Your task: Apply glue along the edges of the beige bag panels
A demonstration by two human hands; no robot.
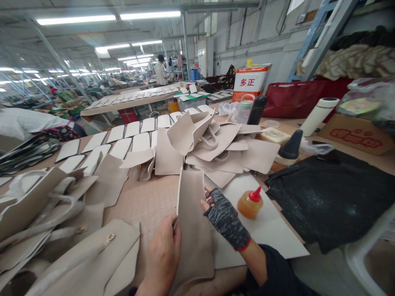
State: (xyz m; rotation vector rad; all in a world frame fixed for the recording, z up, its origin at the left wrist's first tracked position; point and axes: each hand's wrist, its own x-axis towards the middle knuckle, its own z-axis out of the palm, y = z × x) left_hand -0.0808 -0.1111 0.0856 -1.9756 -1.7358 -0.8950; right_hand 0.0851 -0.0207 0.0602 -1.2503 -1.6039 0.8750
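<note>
A long beige leather bag panel (194, 222) stands in front of me, its long sides turned up. My left hand (163, 246), bare, pinches its left edge between thumb and fingers. In a dark grey fingerless glove with a red cuff, my right hand (226, 218) has its fingers bent around the right edge. Just beyond is a heap of beige bag pieces (216, 144), some with plastic-wrapped handles. A squeeze bottle of amber liquid (251, 203) with a red nozzle stands right of my glove on a white board (262, 238).
More beige bag pieces (120, 250) with wrapped handles cover the left side. Rows of pale panels (132, 129) lie behind. To the right are a black cloth (333, 197), a white flask (319, 117) and a large tin (251, 82). A person (160, 70) stands far back.
</note>
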